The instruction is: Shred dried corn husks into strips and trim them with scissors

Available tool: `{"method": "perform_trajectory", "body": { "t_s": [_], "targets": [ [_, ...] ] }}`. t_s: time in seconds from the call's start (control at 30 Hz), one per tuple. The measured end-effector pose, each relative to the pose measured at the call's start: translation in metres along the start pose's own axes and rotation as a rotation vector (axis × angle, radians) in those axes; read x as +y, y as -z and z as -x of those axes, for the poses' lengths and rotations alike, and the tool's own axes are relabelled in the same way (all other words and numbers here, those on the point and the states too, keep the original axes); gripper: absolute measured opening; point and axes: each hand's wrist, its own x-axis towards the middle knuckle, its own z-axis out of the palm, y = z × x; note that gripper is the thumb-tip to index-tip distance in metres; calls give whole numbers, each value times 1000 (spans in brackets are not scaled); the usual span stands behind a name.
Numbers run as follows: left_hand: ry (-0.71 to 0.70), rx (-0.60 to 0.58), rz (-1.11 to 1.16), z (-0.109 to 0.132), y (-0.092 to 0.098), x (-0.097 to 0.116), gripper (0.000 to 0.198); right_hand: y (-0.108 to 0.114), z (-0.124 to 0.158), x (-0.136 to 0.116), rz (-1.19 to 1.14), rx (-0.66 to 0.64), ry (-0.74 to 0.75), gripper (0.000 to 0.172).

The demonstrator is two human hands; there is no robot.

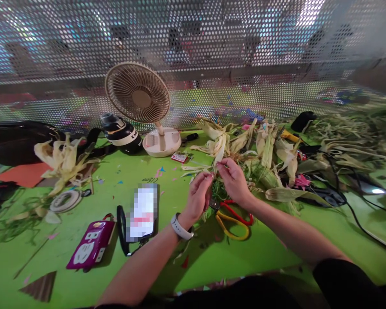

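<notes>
Above the green table, my left hand and my right hand are close together, both closed in a pinch. A pale corn husk strip rises from between their fingertips, its lower end hidden by the fingers. Shredded green fibres lie just behind and between the hands. Below my right hand rest scissors with one yellow handle and one red handle, their blades partly hidden. More dried corn husks are heaped beyond and to the right of my hands.
A fan stands at the back beside a black bottle. On the left are a phone, a purple power strip, a tape roll and a husk bundle. Cables cross the right side; a perforated metal screen stands behind.
</notes>
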Motion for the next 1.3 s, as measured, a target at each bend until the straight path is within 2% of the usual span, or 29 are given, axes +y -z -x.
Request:
{"method": "perform_trajectory", "body": {
  "t_s": [0.13,0.37,0.57,0.67,0.8,0.9,1.03,1.3],
  "targets": [
    [-17,-74,-17,0,0,-1,31,0,-3,-2,-75,-11,-59,20],
    [-125,-75,-77,-5,4,-10,28,0,-4,1,-120,-16,-75,23],
    [-172,-36,-115,-2,3,-7,25,0,-3,-4,-115,-32,-64,22],
    [-164,-19,-112,-1,2,-4,28,1,-2,-5,-112,-30,-47,21],
    [-73,-67,-48,-2,4,-1,33,1,-1,-4,-79,-33,-33,19],
    [-37,-1,-47,-4,5,-3,40,-1,1,-2,-63,-54,-17,18],
    [-106,116,-159,-7,4,-7,41,-4,3,1,-88,-56,-4,17],
    [-176,175,-292,-7,4,-5,41,-3,1,8,-59,-14,-23,17]
  ]
}}
